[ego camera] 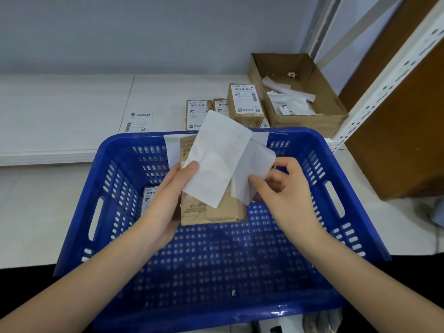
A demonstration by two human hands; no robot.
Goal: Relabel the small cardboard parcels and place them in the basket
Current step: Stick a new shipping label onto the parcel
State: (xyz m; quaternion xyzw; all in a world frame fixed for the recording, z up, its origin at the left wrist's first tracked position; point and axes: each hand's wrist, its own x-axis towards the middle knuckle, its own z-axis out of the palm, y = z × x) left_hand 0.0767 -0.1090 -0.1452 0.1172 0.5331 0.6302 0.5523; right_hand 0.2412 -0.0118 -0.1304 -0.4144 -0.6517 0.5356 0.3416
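Above the blue basket (336, 162), your left hand (168, 203) grips a small cardboard parcel (216, 210) and the white label (216, 159) against it, while your right hand (283, 188) pinches the translucent backing (254, 167). More labelled parcels (245, 104) wait on the desk (60, 104) beyond, beside an open carton (312, 116).

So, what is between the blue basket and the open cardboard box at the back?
In the head view, labelled small parcels stand on the white table between the blue basket's far rim and the open cardboard box, which holds white paper scraps.
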